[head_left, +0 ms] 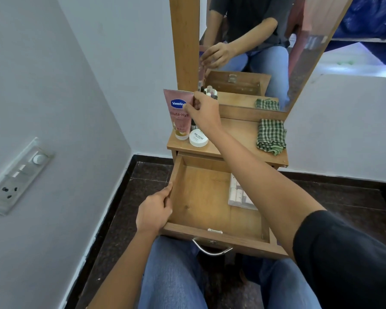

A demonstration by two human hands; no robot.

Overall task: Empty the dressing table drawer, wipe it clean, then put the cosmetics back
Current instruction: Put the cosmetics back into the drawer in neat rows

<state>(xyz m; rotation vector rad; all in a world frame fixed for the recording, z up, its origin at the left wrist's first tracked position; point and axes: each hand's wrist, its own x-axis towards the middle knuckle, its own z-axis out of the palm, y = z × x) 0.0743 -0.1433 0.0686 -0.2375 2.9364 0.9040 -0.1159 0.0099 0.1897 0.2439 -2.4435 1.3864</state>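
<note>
The wooden drawer (201,197) is pulled open over my knees. My left hand (153,212) grips its left wall near the front corner. Only a clear packet of small tubes (240,194) lies in it, at the right, partly behind my forearm. My right hand (204,110) reaches over the tabletop and pinches the upper edge of a pink Vaseline tube (178,114) that stands cap-down at the back left. A white nail polish remover jar (198,139) sits just in front of the tube. Small bottles (208,91) stand behind my hand by the mirror.
A folded green checked cloth (271,136) lies on the right of the dressing table top (236,132). The mirror (254,47) rises behind it in a wooden frame. A wall with a switch panel (18,175) stands close on the left. The drawer handle (211,247) hangs above my jeans.
</note>
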